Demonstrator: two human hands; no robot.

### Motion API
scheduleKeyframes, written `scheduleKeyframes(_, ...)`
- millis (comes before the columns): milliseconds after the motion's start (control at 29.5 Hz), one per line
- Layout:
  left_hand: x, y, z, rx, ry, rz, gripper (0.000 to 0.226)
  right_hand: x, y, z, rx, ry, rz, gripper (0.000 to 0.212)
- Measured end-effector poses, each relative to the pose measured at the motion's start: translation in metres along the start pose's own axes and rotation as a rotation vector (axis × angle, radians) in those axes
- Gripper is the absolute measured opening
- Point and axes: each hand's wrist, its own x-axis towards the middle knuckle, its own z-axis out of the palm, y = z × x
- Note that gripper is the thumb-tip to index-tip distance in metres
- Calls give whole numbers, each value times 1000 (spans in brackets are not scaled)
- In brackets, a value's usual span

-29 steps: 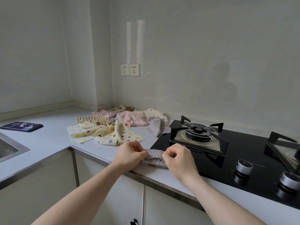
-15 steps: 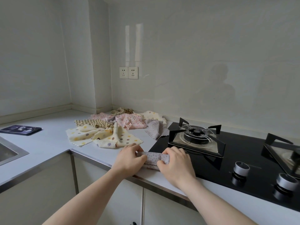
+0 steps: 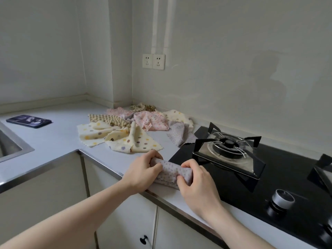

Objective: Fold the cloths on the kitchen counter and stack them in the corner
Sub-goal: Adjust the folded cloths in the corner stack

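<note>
Two hands grip one grey dotted cloth (image 3: 173,172) at the surface's front edge: left hand (image 3: 143,172) one end, right hand (image 3: 196,184) the other; loose cloths (image 3: 125,135) lie toward the back corner.

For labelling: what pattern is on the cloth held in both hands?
Grey cloth with small dots, seen in the head view.

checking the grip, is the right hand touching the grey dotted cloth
Touching: the head view shows the right hand curling its fingers round the grey dotted cloth.

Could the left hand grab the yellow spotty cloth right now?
Probably not yet. The left hand and right hand both grip the grey dotted cloth. The yellow spotty cloth lies close behind, nothing between, so letting go would likely free it.
</note>
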Motion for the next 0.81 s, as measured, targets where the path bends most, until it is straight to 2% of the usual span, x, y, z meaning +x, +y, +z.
scheduleKeyframes(136, 0, -3, 6, 43, 27, -26, 19, -1, 0, 3, -5, -32, -58, 22)
scheduleKeyframes(238, 2, -3, 8, 123, 40, -63, 18, 4, 2, 8, 3, -88, -31, 24)
scheduleKeyframes(373, 8, 4, 4, 105, -60, -165, 15, 10, 5, 5, 35, -132, 97, 27)
scheduleKeyframes(509, 8, 39, -13, -2, -141, -356, 19, 14, -10, -12, 110, -193, 292, 33)
scheduleKeyframes(577, 1, 61, -23, -134, -116, -494, 23, 21, -31, -34, 216, -260, 410, 26)
scheduleKeyframes(645, -10, 87, -38, -257, -69, -558, 24, 29, -56, -64, 303, -321, 495, 20)
scheduleKeyframes(814, -40, 163, -99, -308, -63, -512, 3, 28, -110, -165, 411, -388, 523, 12)
